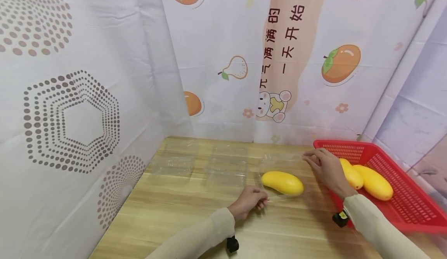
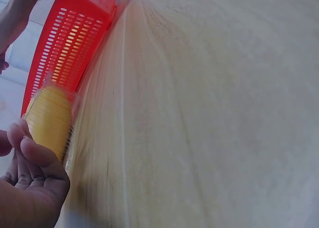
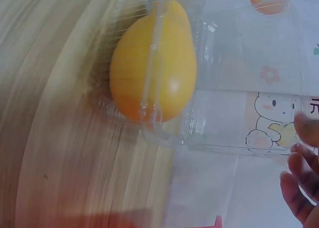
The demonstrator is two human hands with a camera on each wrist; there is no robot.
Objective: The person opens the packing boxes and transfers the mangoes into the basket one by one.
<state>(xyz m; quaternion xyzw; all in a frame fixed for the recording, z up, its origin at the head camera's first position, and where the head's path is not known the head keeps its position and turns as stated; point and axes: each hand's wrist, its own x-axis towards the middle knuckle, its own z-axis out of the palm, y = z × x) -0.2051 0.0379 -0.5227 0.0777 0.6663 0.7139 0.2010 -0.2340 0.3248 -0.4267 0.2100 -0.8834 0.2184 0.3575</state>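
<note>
A yellow mango (image 1: 283, 183) lies in the base of a clear plastic clamshell box (image 3: 149, 101), whose lid (image 3: 234, 63) stands raised at the back. My left hand (image 1: 248, 202) is at the box's front left corner, thumb and fingertips pinching its rim; the left wrist view shows this hand (image 2: 35, 183) close before the mango (image 2: 50, 116). At the lid's far right corner, my right hand (image 1: 326, 170) pinches the lid's edge between thumb and fingers. In the right wrist view only the fingertips of this hand (image 3: 303, 173) show.
Two more clear clamshell boxes, a middle one (image 1: 227, 170) and a left one (image 1: 173, 166), stand with lids up on the wooden table (image 1: 167, 216). On the right, a red plastic basket (image 1: 419, 208) holds more mangoes (image 1: 373, 182). Printed cloth (image 1: 216, 30) hangs behind.
</note>
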